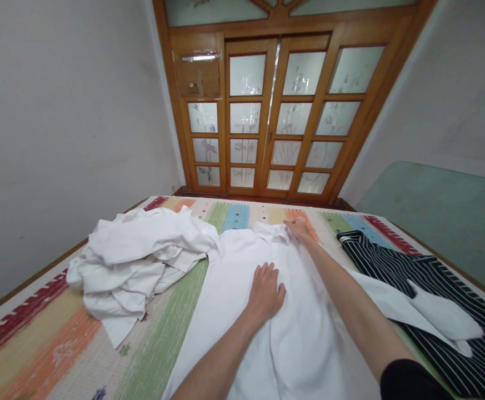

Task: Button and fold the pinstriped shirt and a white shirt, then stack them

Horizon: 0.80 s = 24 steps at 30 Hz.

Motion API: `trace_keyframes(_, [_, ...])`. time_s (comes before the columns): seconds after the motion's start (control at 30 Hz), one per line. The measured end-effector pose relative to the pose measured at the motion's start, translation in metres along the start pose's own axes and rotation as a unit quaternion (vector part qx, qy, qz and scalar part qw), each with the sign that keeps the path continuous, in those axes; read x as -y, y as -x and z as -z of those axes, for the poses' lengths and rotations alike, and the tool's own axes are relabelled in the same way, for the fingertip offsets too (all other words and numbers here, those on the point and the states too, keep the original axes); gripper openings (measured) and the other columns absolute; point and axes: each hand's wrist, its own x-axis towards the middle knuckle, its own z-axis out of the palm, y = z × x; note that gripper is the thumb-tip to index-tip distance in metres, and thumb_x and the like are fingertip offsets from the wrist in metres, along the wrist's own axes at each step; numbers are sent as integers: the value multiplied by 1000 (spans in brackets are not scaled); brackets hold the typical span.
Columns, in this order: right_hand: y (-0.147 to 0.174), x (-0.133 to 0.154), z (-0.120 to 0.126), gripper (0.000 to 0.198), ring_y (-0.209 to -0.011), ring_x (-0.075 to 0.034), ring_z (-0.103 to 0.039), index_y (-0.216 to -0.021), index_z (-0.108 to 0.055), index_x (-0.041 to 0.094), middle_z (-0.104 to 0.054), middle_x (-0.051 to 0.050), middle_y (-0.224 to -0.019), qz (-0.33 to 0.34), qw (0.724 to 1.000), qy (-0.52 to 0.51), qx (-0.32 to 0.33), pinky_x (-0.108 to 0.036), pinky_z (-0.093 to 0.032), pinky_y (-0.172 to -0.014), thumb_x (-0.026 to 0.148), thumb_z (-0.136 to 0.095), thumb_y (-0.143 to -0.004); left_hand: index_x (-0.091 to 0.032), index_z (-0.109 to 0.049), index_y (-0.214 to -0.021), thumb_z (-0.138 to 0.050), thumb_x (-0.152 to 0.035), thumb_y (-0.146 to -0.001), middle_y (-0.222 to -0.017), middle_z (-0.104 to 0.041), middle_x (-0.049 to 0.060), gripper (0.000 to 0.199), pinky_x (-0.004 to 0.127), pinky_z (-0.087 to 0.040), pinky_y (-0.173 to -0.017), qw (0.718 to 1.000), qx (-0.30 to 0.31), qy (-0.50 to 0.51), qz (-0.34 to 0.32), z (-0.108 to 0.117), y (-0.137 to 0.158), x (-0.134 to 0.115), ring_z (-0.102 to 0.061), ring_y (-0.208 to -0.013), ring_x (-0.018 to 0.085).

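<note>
A white button-up shirt (234,311) is spread front side up in front of me, its collar (273,230) at the far end. My left hand (267,291) lies palm down on the chest of the shirt, fingers stretched out and slightly bent. Up by the right side of the collar, my right hand (298,229) has its fingers closed on the shirt's edge. The shirt's right-hand sleeve (425,314) stretches out past my right forearm and overlaps a black garment with white stripes (392,266).
A heap of crumpled white cloth (142,250) lies to the left, touching the shirt's other side. Beneath everything is a colourful striped bed cover (154,339). Beyond the far edge stand wooden doors with glass panes (263,122). A pale green panel (442,216) leans against the right wall.
</note>
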Motion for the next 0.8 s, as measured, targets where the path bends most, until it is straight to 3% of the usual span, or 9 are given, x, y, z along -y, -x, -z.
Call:
trace_keyframes(0.07, [1,0,-3,12,-89,-23,-68,-83,-64,20,-71,-7,-78,-19,998,23,-47,-26,-49,-74,28,-63,-75,-15,-51,-131,-40,-32,-93,-145,-48,11,44,46,-24,-119,1000,-2,0,0,0,0,0,-35,-139,25])
trace_keyframes(0.17, [1,5,-4,18,-95,-24,-67,-87,-65,19,-72,-8,-84,-24,994,42,-96,-26,-49,-76,18,-65,-69,-16,-51,-131,-40,-32,-93,-146,-47,11,44,46,-25,-119,1000,-4,4,-2,-1,0,0,-35,-139,25])
trace_keyframes(0.33, [-2,18,3,28,-103,-26,-64,-93,-67,17,-72,-11,-98,-17,990,60,-124,-28,-49,-82,10,-61,-66,-16,-52,-130,-39,-33,-93,-145,-48,11,43,46,-25,-118,1000,-7,8,-3,0,1,0,-36,-139,25])
trace_keyframes(0.43, [-3,25,12,28,-103,-26,-64,-88,-68,18,-73,-10,-95,-16,992,63,-109,-27,-49,-82,7,-61,-63,-15,-52,-130,-39,-32,-93,-144,-49,11,43,46,-26,-118,1000,-7,9,-3,-1,0,0,-37,-139,26])
trace_keyframes(0.57, [1,30,22,15,-98,-29,-65,-67,-65,18,-70,-10,-72,-38,995,50,-71,-29,-50,-78,5,-65,-59,-14,-52,-130,-39,-32,-93,-144,-49,12,43,46,-26,-118,1000,-10,6,-7,-2,0,1,-36,-138,27])
trace_keyframes(0.7, [8,30,28,16,-72,-26,-67,-59,-58,19,-59,-4,-50,-81,997,-11,-8,-31,-53,-63,6,-66,-61,-15,-52,-129,-40,-33,-93,-144,-48,11,42,46,-26,-118,1000,-11,6,-7,-2,1,1,-36,-139,26])
trace_keyframes(0.8, [11,30,30,19,-59,-19,-63,-61,-54,20,-56,-1,-48,-99,991,-84,42,-28,-54,-56,6,-66,-64,-15,-52,-130,-39,-33,-93,-144,-48,11,43,46,-25,-118,1000,-12,4,-6,-2,1,1,-36,-138,26])
